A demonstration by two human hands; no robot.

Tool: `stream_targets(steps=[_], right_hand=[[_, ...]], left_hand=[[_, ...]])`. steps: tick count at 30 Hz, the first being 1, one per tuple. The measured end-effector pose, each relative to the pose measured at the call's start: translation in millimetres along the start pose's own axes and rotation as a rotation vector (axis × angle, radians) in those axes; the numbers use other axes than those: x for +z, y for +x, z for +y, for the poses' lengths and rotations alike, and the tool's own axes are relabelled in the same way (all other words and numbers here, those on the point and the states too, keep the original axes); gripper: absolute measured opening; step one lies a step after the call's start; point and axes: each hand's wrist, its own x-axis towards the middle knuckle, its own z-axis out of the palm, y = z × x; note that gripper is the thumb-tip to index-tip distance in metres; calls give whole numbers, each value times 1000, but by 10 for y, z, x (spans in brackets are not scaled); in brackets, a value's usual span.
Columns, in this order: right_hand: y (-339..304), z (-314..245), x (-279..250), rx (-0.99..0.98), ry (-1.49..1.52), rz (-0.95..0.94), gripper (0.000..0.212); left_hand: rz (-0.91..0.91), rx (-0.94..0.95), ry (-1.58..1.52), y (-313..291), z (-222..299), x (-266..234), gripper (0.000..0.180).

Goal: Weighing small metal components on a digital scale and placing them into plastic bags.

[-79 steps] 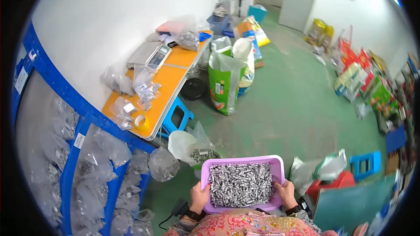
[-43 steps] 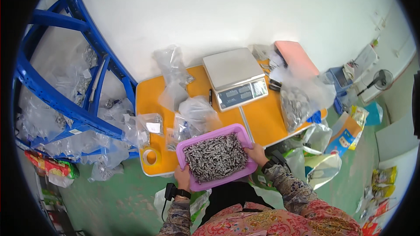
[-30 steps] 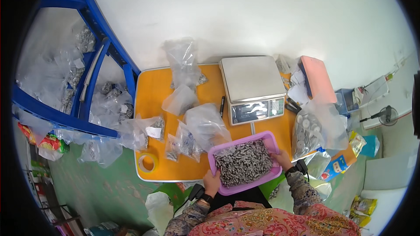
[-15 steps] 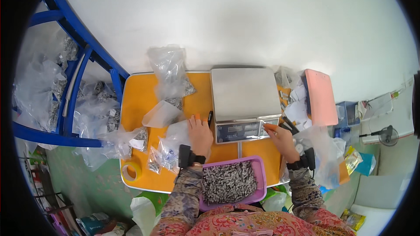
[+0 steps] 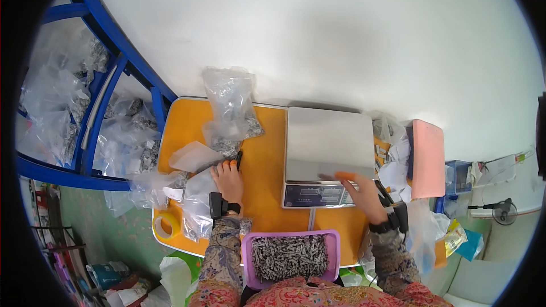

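My left hand (image 5: 228,183), with orange covers on its fingertips, rests on a clear plastic bag (image 5: 199,202) left of the scale. Its fingers are spread and appear to hold nothing; a black marker (image 5: 239,159) lies just beyond them. My right hand (image 5: 367,198) hovers at the front right of the digital scale (image 5: 330,142), fingers stretched out over the front edge of its bare metal plate, close to the button panel (image 5: 321,195). Below, at the table's near edge, a pink-purple tray (image 5: 334,253) holds many small grey metal parts (image 5: 290,256).
Filled clear bags (image 5: 230,102) stand at the back left of the orange table (image 5: 267,193). Yellow tape (image 5: 166,225) lies at the left corner. A blue rack (image 5: 105,91) with bags borders the left. Right of the scale are papers (image 5: 395,173) and a pink clipboard-like board (image 5: 427,159).
My left hand has moved left, away from the scale, over the bags. My right hand has gone from the button panel to the plate's front edge. The view has shifted slightly.
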Motion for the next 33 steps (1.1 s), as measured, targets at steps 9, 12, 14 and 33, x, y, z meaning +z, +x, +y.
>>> stream_targets(steps=[9, 12, 14, 33], right_hand=[[-866, 330, -32, 373, 94, 32, 19], [-1045, 515, -37, 425, 30, -17, 19], [-1094, 581, -35, 398, -6, 46, 19], [-834, 433, 137, 342, 135, -33, 19]], left_hand=[[-288, -454, -1471, -41, 1117, 223, 43], [-511, -762, -1914, -32, 1195, 249, 50], [-553, -796, -1968, -47, 1204, 198, 53], [-500, -729, -1851, -193, 1300, 70, 65]])
